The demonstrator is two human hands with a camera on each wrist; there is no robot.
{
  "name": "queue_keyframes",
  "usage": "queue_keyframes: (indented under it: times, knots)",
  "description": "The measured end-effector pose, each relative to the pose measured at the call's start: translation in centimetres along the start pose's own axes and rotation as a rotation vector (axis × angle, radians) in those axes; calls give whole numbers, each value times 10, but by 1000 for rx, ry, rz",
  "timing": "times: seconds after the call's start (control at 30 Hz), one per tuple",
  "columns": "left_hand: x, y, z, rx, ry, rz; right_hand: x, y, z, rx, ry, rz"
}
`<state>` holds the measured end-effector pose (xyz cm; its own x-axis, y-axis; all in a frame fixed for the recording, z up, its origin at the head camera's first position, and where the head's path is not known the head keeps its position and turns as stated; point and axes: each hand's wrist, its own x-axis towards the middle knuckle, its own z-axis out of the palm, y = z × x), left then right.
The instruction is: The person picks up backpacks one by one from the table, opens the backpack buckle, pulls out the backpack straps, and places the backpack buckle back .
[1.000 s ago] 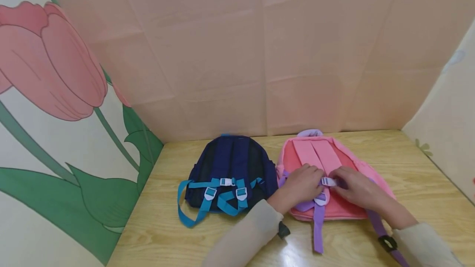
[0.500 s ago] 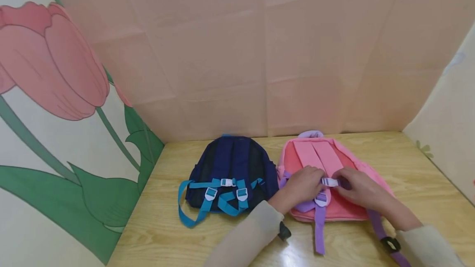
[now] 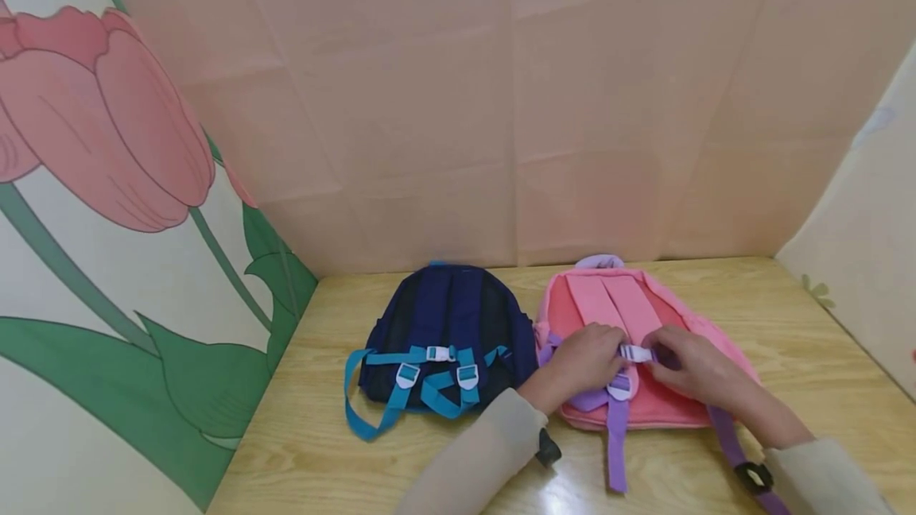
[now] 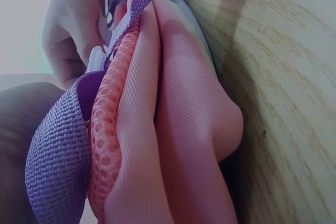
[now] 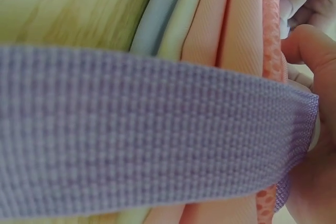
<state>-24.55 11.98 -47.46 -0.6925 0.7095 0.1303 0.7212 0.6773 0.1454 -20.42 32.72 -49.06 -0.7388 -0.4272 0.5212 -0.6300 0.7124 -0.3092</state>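
A pink backpack [image 3: 683, 400] lies on the table with its straps up. Over its middle is a white buckle [image 3: 636, 353] on purple webbing. My left hand [image 3: 587, 358] pinches the buckle's left end, and my right hand [image 3: 690, 360] pinches its right end with thumb and fingers. The two hands are a buckle's length apart. A purple strap [image 4: 60, 156] crosses the left wrist view beside the pink fabric [image 4: 189, 98]. In the right wrist view a wide purple strap [image 5: 142, 129] hides part of the backpack's side, and the right hand [image 5: 315, 145] shows at the edge.
A navy backpack [image 3: 465, 300] with blue straps and a fastened white buckle [image 3: 440, 354] lies left of the pink one. A black strap piece [image 3: 548, 448] is by the left sleeve, a black slider [image 3: 754, 477] by the right. A brown covering [image 3: 429, 102] stands behind the table [image 3: 300, 420].
The head view has shifted very slightly. Both hands stay at the white buckle, with no clear change in their hold.
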Motion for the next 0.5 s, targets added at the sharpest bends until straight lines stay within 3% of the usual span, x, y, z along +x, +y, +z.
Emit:
queue_keyframes:
  times: [0.5]
  knots:
    - [0, 1, 5, 48, 7, -3, 1, 1, 2, 11, 4, -41]
